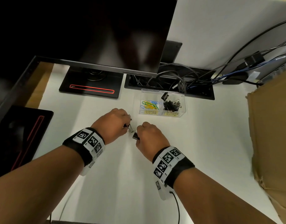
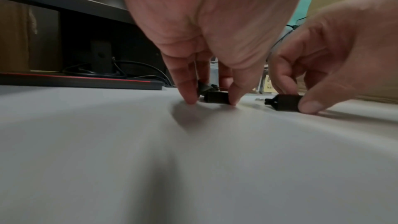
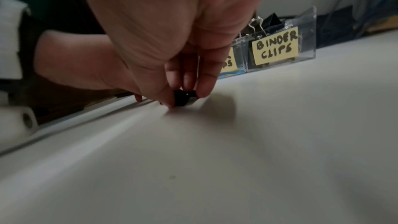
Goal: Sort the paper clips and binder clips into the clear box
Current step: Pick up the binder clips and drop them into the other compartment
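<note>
The clear box (image 1: 182, 110) stands on the white desk beyond my hands, with coloured paper clips (image 1: 149, 105) in its left compartment and black binder clips (image 1: 170, 103) in its right, behind yellow labels (image 3: 276, 48). My left hand (image 1: 116, 122) pinches a black binder clip (image 2: 215, 98) on the desk between thumb and fingers; its wire handles (image 1: 131, 128) stick out toward my right hand. My right hand (image 1: 148, 135) pinches another black binder clip (image 1: 136, 136) (image 3: 183, 97) at the desk surface, close beside the left one.
A monitor (image 1: 93, 29) on a black stand (image 1: 90, 88) rises behind my left hand. A cable tray (image 1: 169, 84) with tangled cords lies behind the box. Brown cardboard (image 1: 271, 135) covers the desk's right side. Another black stand base (image 1: 22, 131) sits at the left edge.
</note>
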Motion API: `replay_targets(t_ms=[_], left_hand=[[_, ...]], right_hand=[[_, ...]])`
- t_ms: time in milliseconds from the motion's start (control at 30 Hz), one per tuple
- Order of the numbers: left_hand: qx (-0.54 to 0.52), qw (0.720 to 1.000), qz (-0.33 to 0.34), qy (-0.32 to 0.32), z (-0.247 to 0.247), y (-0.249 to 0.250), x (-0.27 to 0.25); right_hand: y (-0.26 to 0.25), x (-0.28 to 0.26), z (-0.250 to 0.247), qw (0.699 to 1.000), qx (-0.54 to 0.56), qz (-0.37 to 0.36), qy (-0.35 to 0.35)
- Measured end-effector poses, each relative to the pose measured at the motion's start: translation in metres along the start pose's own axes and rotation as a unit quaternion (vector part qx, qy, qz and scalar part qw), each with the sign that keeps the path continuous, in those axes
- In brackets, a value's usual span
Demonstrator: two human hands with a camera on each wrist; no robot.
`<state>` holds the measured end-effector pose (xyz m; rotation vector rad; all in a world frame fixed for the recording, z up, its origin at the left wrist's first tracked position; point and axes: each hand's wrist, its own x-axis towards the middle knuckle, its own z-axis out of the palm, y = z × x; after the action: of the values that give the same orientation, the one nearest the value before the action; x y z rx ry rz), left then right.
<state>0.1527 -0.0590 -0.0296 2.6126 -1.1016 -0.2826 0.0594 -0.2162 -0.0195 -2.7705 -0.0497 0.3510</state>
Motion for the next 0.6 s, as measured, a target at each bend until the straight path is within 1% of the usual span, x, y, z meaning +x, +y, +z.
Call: replay_targets(t_ms=[233,367,467,600], left_hand=[[0.033,0.999,0.008,-0.012,0.001,0.002,-0.002],[0.054,0.998,-0.006,-0.042,-0.004,0.005,0.002],[0.073,0.995,0.004,-0.062,-0.009,0.009,0.008],[0.117,0.99,0.001,-0.077,-0.007,0.015,0.007]], right_hand=[[0.007,-0.006,-0.004,0.999,0.001,0.012,-0.037],[0.008,-0.009,-0.004,0.999,-0.004,0.001,-0.038],[0.01,-0.015,-0.005,1.0,0.009,0.008,-0.026],[0.016,-0.025,-0.008,0.998,0.06,0.035,0.01]])
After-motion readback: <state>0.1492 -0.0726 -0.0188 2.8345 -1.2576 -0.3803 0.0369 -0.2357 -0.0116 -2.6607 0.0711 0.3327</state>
